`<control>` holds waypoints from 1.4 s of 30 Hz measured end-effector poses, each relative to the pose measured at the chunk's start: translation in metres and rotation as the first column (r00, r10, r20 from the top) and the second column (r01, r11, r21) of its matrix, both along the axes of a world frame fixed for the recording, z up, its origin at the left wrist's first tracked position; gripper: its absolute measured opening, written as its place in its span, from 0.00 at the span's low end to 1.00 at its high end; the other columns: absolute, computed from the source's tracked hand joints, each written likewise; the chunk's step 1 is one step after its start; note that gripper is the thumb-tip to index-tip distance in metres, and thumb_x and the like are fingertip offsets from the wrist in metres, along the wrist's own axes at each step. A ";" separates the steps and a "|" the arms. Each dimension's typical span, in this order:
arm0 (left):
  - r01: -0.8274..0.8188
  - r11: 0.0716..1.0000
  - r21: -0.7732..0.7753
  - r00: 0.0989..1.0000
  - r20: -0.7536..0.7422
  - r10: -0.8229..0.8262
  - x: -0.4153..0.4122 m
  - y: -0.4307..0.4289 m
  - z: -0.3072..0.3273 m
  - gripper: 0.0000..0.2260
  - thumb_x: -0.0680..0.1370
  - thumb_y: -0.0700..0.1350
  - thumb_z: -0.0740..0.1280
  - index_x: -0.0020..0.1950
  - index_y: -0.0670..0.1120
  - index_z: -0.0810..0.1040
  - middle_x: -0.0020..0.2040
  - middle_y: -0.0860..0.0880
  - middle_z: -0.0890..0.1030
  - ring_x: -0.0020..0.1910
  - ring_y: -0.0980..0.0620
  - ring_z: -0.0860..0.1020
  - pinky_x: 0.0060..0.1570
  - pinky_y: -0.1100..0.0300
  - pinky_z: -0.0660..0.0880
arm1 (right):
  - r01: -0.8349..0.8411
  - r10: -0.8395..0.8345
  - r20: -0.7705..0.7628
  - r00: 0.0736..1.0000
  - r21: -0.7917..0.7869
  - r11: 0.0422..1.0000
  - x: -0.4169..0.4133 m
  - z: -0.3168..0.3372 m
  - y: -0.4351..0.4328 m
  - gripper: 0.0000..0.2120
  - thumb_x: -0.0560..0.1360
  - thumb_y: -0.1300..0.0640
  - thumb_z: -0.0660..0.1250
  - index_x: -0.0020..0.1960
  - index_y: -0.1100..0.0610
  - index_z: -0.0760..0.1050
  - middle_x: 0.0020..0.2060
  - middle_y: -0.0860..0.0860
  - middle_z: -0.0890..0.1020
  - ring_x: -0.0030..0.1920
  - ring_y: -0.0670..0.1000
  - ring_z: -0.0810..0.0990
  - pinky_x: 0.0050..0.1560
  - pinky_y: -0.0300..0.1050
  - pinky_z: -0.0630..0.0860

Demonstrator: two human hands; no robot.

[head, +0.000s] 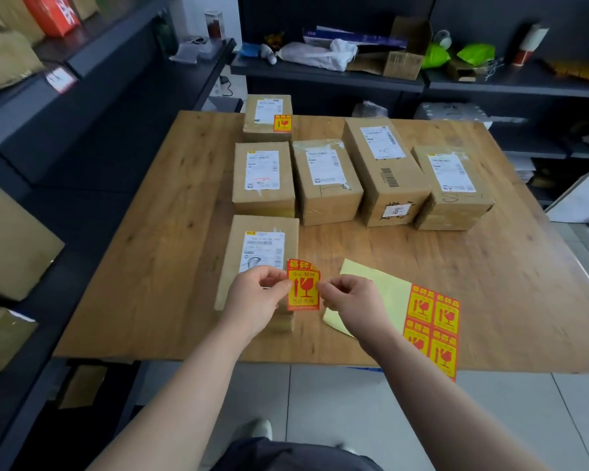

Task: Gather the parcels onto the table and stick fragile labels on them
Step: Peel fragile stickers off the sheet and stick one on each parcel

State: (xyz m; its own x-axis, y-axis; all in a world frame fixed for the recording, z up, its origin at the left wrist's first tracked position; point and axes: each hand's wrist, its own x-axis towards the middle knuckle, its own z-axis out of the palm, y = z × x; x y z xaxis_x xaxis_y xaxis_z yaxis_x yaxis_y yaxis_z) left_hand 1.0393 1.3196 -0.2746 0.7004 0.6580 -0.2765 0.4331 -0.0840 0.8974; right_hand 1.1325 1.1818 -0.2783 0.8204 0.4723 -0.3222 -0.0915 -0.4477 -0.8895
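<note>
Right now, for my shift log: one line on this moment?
hands: both pinch label | over near parcel | far parcel labelled

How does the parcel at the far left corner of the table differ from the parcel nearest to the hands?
The far-left parcel already carries a red and yellow fragile label on its top; the nearest parcel has none yet. The far-left parcel is fully in view and nothing touches it; the nearest parcel is partly covered by the left hand, which with the right hand holds a loose fragile label over it. Both are brown cardboard boxes with white shipping labels.
</note>
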 end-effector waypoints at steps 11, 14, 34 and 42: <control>0.175 0.980 0.096 0.980 -0.114 -0.163 -0.007 0.054 -0.013 0.14 0.73 0.43 0.73 0.57 0.49 0.75 0.47 0.49 0.82 0.44 0.52 0.81 0.41 0.59 0.77 | 0.046 -0.055 -0.077 0.996 -0.104 0.994 -0.017 -0.010 0.049 0.10 0.77 0.55 0.67 0.42 0.61 0.80 0.34 0.53 0.81 0.34 0.47 0.77 0.39 0.45 0.77; 0.216 0.967 0.138 0.970 -0.147 -0.196 -0.006 0.057 -0.015 0.15 0.73 0.44 0.73 0.58 0.49 0.74 0.44 0.51 0.81 0.43 0.54 0.80 0.37 0.64 0.72 | 0.068 -0.079 -0.092 0.993 -0.118 0.991 -0.018 -0.015 0.051 0.10 0.76 0.56 0.68 0.43 0.64 0.80 0.35 0.55 0.82 0.34 0.48 0.78 0.41 0.46 0.79; 0.278 0.920 0.278 0.952 -0.208 -0.225 -0.007 0.054 -0.021 0.14 0.73 0.47 0.73 0.55 0.50 0.73 0.38 0.58 0.78 0.43 0.56 0.78 0.43 0.59 0.76 | 0.055 -0.079 -0.124 0.989 -0.186 0.981 -0.016 -0.016 0.050 0.09 0.77 0.56 0.67 0.44 0.62 0.79 0.33 0.52 0.81 0.32 0.45 0.79 0.30 0.33 0.75; 0.281 0.913 0.297 0.951 -0.217 -0.222 -0.006 0.053 -0.022 0.14 0.73 0.47 0.73 0.54 0.51 0.73 0.38 0.58 0.79 0.40 0.57 0.78 0.37 0.64 0.72 | 0.053 -0.073 -0.109 0.991 -0.180 0.982 -0.017 -0.017 0.049 0.09 0.77 0.56 0.67 0.41 0.59 0.78 0.34 0.52 0.82 0.33 0.45 0.80 0.31 0.34 0.75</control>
State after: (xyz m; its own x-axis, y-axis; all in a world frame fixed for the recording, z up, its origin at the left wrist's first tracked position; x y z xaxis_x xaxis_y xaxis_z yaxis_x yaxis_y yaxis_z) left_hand 1.0330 1.3725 -0.2970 0.8138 0.5403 -0.2140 0.5072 -0.4806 0.7154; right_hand 1.1159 1.2312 -0.2952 0.7997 0.3482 -0.4891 -0.2213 -0.5864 -0.7792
